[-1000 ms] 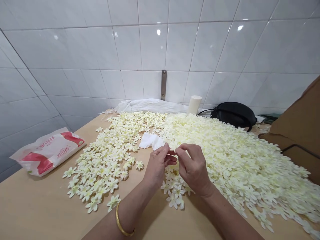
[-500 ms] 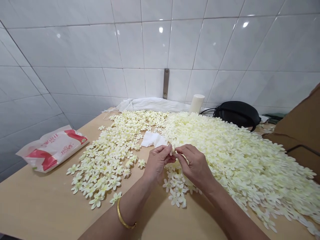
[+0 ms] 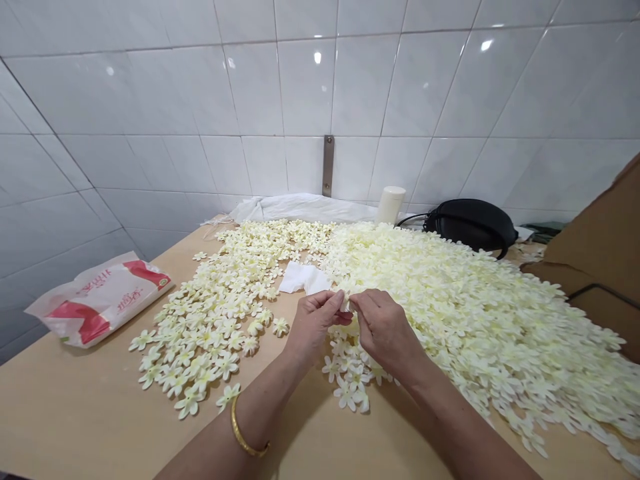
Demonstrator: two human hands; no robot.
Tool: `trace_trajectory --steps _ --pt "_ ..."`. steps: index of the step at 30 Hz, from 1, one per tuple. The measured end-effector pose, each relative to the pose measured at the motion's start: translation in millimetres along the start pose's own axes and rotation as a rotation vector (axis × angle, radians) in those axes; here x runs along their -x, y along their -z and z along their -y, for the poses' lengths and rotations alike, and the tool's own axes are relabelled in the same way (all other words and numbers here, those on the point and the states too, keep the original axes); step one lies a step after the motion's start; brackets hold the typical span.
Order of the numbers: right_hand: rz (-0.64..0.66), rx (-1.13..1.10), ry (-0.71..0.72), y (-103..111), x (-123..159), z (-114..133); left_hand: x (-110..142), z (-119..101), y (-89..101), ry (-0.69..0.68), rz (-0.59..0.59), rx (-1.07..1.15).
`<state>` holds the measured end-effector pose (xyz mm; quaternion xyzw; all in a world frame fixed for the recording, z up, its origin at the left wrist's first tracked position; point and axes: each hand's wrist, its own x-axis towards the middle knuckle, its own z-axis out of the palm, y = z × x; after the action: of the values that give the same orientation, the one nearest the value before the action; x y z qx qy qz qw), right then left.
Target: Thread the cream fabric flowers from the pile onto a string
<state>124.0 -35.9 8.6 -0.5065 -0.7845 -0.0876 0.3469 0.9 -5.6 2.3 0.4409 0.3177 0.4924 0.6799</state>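
Between my fingertips is a small pale artificial flower (image 3: 346, 303), mostly covered by the fingers. My left hand (image 3: 316, 323) pinches it between thumb and fingers. My right hand (image 3: 384, 328) is closed in a pinch at the flower's right side, the two hands nearly touching. Beneath and to the right spreads a thick heap of pale yellow-white artificial flowers (image 3: 480, 320). Left of my hands lies a looser spread of similar flowers (image 3: 215, 333), some with cupped petals. A crumpled white tissue (image 3: 304, 277) rests just beyond my left hand.
A red-and-white tissue pack (image 3: 103, 299) lies on the wooden table (image 3: 65, 407) at left. Along the tiled wall are a white cloth (image 3: 310, 208), a cream cylinder (image 3: 391, 205) and a black pouch (image 3: 470, 225). Brown cardboard (image 3: 595, 247) stands at right.
My right hand's fingers have drawn in around the flower, and the pinch has tightened since a second ago. The view shifted slightly; the flower spreads look the same.
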Motion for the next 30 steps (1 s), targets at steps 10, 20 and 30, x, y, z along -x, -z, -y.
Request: trace_trajectory --steps 10,20,30 --pt "0.044 -0.731 -0.477 10.6 -8.5 -5.6 1.4 -5.2 -3.2 0.063 -0.032 0.094" --pt "-0.118 -0.301 -0.29 6.0 -6.4 -5.9 7.4 -8.8 -5.9 -0.064 -0.095 -0.2" --pt "-0.071 -0.039 -0.037 -2.1 -1.3 -5.8 6.3 -5.6 -6.5 -0.072 -0.118 -0.183"
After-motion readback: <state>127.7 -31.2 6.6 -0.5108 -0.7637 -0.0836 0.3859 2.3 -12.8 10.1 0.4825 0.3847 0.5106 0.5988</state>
